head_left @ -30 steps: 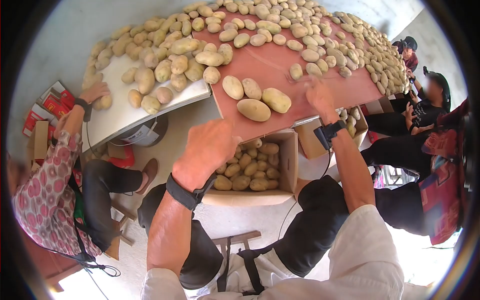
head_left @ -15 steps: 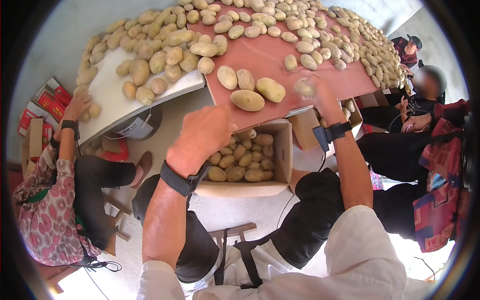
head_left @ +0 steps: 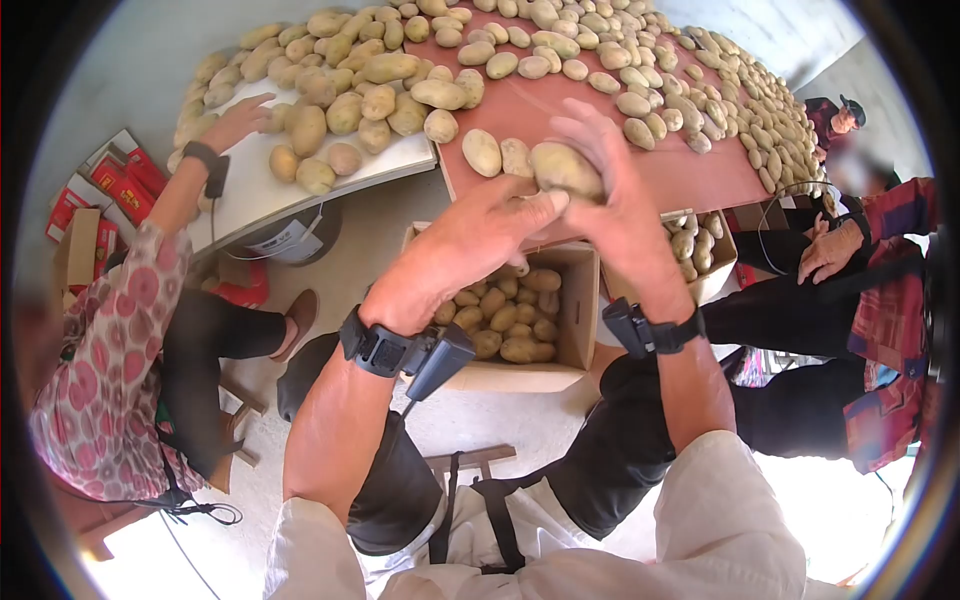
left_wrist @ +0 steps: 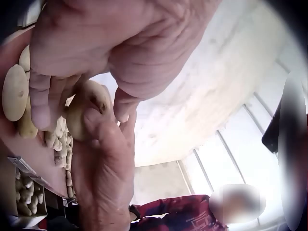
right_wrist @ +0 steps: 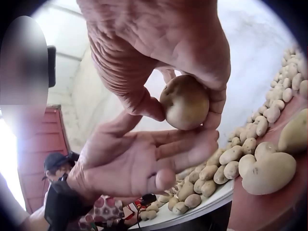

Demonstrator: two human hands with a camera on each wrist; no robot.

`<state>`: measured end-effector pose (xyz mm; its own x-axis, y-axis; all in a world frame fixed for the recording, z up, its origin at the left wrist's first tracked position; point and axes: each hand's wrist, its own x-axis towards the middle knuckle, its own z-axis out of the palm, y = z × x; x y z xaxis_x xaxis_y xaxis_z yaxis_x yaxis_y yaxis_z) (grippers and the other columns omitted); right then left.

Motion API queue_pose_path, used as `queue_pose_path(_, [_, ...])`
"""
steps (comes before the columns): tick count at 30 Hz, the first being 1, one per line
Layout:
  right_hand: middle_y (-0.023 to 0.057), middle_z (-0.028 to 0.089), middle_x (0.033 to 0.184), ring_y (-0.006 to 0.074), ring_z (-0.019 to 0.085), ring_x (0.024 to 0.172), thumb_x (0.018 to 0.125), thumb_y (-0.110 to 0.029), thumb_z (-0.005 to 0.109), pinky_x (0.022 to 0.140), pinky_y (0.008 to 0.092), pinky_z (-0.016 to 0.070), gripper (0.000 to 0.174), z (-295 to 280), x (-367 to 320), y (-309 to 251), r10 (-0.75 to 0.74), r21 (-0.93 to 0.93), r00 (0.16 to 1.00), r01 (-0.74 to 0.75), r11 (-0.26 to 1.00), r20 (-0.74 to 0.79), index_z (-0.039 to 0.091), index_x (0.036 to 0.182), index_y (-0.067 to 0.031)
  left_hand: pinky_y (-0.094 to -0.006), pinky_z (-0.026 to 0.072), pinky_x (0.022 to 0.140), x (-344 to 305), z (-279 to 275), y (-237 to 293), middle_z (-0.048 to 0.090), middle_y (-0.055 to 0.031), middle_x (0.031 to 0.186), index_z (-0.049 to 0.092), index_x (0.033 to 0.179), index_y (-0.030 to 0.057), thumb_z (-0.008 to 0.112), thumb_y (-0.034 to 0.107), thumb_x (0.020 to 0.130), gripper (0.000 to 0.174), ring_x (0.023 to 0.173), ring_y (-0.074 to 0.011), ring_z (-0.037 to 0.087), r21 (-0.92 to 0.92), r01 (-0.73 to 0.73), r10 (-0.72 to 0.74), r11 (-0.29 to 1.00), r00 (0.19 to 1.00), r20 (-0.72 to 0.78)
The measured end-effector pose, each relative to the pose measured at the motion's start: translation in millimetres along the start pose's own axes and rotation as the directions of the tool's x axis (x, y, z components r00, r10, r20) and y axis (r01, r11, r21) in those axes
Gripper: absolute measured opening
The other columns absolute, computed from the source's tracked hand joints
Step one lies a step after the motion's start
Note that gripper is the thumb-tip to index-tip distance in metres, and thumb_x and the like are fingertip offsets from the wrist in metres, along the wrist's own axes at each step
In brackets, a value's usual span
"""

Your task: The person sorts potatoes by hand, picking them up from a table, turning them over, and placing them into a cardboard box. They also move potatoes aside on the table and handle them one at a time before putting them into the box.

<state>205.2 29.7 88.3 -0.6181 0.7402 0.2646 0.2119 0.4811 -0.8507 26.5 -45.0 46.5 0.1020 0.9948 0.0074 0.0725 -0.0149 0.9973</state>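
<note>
A pale brown potato (head_left: 566, 168) is gripped by my right hand (head_left: 628, 205) above the red tabletop (head_left: 690, 185). In the right wrist view, thumb and fingers sit on opposite sides of this potato (right_wrist: 185, 103), which shows a small dent. My left hand (head_left: 485, 220) is held close to it, palm turned up and fingers mostly extended below the potato in that view. Beyond the hands lie loose potatoes, one long and pale (head_left: 482, 153); in the right wrist view a big smooth one (right_wrist: 269, 174) rests on the red surface.
Below the table edge stands a cardboard box (head_left: 577, 310) of potatoes, with another box (head_left: 722, 262) to its right. Many potatoes (head_left: 690, 110) cover the table's far side. At left, a person's hand (head_left: 235, 122) reaches over the white tabletop (head_left: 245, 215). More people sit at right.
My right hand picked up a potato at the right and brought it to the middle. My left hand has moved up and right to meet it.
</note>
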Motion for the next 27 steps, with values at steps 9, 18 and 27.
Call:
queue_pose_path(9, [0.0207, 0.048, 0.147, 0.0330, 0.049, 0.138, 0.080, 0.003, 0.073, 0.113, 0.0437, 0.0433, 0.087, 30, -20, -6, -0.068, -0.063, 0.997, 0.066, 0.996, -0.025, 0.034, 0.157, -0.0080, -0.0302, 0.0553, 0.087, -9, -4, 15, 0.066, -0.0108, 0.119, 0.050, 0.140, -0.0010, 0.066, 0.018, 0.102, 0.045, 0.103, -0.0148, 0.066, -0.398, 0.148, -0.161, 0.905, 0.987, 0.001])
queue_pose_path(18, [0.0170, 0.051, 0.144, 0.0292, 0.051, 0.136, 0.083, -0.004, 0.075, 0.112, 0.0418, 0.0437, 0.070, 21, -14, 5, -0.056, -0.097, 0.998, 0.054, 0.994, -0.025, 0.046, 0.146, -0.0037, -0.0343, 0.0495, 0.103, -1, -11, 9, 0.063, -0.0134, 0.131, 0.047, 0.146, -0.0010, 0.064, 0.011, 0.099, 0.051, 0.120, -0.0193, 0.060, -0.381, 0.030, -0.041, 0.924, 0.999, -0.022])
queue_pose_path(27, [0.0163, 0.068, 0.124, 0.0263, 0.064, 0.118, 0.094, -0.023, 0.068, 0.104, 0.0370, 0.0484, 0.045, -29, 3, 52, 0.249, -0.030, 0.910, -0.274, 0.961, -0.331, 0.063, 0.133, -0.0014, -0.0322, 0.0502, 0.097, -1, -52, 10, 0.067, -0.0177, 0.126, 0.056, 0.136, -0.0074, 0.067, 0.025, 0.093, 0.056, 0.113, -0.0220, 0.064, 0.209, 0.254, -0.237, 0.944, 0.966, -0.105])
